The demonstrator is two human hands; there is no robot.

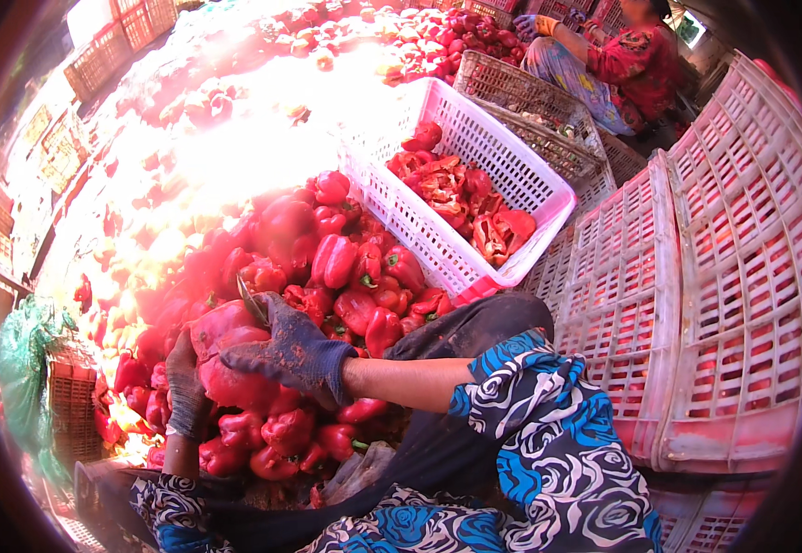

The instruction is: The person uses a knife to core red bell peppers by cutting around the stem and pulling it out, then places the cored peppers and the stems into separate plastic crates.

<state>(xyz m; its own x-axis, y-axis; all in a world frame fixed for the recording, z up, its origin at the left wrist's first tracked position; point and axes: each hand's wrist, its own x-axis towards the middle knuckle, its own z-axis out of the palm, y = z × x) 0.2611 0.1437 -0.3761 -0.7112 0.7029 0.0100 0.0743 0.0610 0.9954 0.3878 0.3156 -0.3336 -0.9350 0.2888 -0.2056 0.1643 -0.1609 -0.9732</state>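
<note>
My left hand [185,383], in a dirty grey work glove, holds the left side of a large red bell pepper [225,332]. My right hand [294,349], in a soiled blue-grey glove, grips a knife [253,303] and lies against the pepper's right side. Only a short length of the blade shows above that glove, at the pepper's top right; the handle is hidden. Whole red bell peppers [335,261] are heaped beyond and beneath my hands. Past my right knee, a pink-white plastic crate [411,238] holds cut, opened red peppers [442,186].
Pale slatted plastic crates [733,276] stand at the right. A dirty crate [511,86] stands behind the pink-white one, near a seated co-worker [636,69] in red. Green netting [31,373] hangs by a crate [75,408] at the left. Strong glare hides part of the pepper heap.
</note>
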